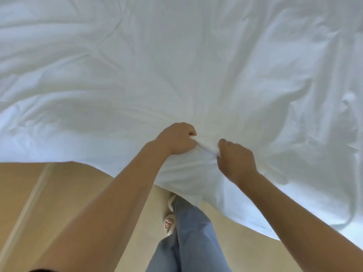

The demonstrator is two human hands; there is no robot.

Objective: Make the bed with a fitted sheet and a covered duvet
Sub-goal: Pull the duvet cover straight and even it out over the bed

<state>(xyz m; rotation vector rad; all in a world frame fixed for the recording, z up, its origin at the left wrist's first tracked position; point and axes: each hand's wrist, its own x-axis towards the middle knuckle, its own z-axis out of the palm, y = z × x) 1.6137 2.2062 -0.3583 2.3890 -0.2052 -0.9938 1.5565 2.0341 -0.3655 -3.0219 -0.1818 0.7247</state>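
A white duvet cover (176,65) lies spread and wrinkled over the whole bed, filling the upper part of the view. Its near edge hangs over the side of the bed toward me. My left hand (176,139) grips a bunched fold of this white fabric near the edge. Close to its right, my right hand (235,158) grips the same bunch, with the fabric gathered between the two fists. Creases fan out from the hands across the cloth. What lies under the cloth is hidden.
Beige floor (68,193) with a pale seam line runs along the near side of the bed. My legs in light blue trousers (188,232) and cream slippers (170,222) stand close to the hanging edge.
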